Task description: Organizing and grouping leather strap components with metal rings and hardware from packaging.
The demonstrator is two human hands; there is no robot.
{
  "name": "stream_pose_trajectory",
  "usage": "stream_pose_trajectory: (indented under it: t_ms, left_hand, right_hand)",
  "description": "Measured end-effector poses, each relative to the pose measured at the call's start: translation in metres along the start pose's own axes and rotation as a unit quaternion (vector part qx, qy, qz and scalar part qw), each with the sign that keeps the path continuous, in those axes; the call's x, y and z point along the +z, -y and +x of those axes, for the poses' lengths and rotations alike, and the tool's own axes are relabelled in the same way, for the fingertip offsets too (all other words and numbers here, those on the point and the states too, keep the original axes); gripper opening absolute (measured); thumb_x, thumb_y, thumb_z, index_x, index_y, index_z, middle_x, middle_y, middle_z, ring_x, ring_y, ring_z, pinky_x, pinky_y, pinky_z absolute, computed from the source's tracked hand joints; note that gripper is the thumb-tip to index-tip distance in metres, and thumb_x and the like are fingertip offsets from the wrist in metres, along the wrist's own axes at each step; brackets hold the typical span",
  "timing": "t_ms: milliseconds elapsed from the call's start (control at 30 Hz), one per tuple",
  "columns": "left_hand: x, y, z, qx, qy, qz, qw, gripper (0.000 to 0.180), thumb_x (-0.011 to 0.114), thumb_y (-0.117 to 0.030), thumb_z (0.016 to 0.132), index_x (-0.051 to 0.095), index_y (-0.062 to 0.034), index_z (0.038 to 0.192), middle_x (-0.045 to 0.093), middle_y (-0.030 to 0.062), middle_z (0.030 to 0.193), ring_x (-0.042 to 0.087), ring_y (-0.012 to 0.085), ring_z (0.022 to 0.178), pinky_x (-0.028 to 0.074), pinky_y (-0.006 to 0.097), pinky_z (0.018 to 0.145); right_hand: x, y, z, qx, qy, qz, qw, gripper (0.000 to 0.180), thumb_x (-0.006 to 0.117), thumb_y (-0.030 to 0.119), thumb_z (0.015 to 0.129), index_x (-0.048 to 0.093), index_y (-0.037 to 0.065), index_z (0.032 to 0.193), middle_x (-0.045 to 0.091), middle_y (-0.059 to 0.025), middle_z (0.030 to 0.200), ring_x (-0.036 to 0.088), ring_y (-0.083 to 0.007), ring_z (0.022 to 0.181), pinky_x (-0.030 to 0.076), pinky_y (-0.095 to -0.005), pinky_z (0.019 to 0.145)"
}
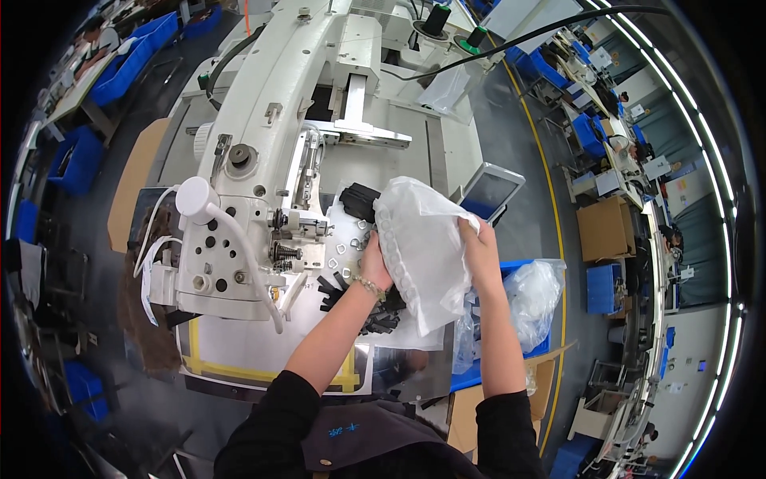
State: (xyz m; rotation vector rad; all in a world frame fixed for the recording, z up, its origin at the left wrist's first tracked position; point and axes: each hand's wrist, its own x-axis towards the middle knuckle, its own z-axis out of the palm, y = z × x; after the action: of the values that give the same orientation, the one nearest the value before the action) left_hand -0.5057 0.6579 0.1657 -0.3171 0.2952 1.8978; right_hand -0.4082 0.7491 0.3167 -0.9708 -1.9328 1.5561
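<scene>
A white translucent plastic bag (423, 255) is held up over the worktable, its lumpy left edge suggesting small things inside that I cannot make out. My right hand (481, 249) grips its upper right edge, thumb on the near side. At the left edge, my left hand (376, 265) is closed on the bag, its fingers partly hidden behind it. Beyond my left hand lies a bundle of black strips (359, 199). Small metal rings (341, 248) are scattered beside that wrist, and loose black strips (383, 322) lie under the forearm and bag.
A large white industrial sewing machine (231, 231) stands close on the left. To the right are a small tilted screen (491, 191) and a blue bin (515, 267) holding clear plastic bags (533, 307). A cardboard box (542, 387) sits below. Thread spools (436, 19) stand at the back.
</scene>
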Motion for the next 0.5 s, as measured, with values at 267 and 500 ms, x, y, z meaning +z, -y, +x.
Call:
stream_pose_trajectory:
  t_ms: [267,500]
  left_hand:
    - [0.016,-0.014,-0.01,0.013,0.012,0.038,0.999,0.052,0.021,-0.045,0.095,0.034,-0.0118,0.133,0.04,0.0081,0.133,0.037,0.0274,0.124,0.028,0.042,0.104]
    - [0.018,-0.018,-0.014,0.019,-0.001,0.0,1.0,0.053,0.019,-0.046,0.094,0.03,-0.0129,0.135,0.036,0.0073,0.137,0.033,0.0268,0.127,0.025,0.044,0.106]
  right_hand:
    - [-0.009,0.036,0.012,-0.023,0.027,-0.047,0.998,0.021,0.048,0.018,0.089,0.056,-0.001,0.086,0.054,0.0007,0.073,0.044,-0.0058,0.07,0.038,-0.0213,0.063]
    - [-0.013,0.051,0.024,-0.095,0.049,-0.115,0.988,0.02,0.048,0.015,0.088,0.055,-0.004,0.086,0.053,-0.0008,0.071,0.044,-0.0078,0.069,0.038,-0.0232,0.064]
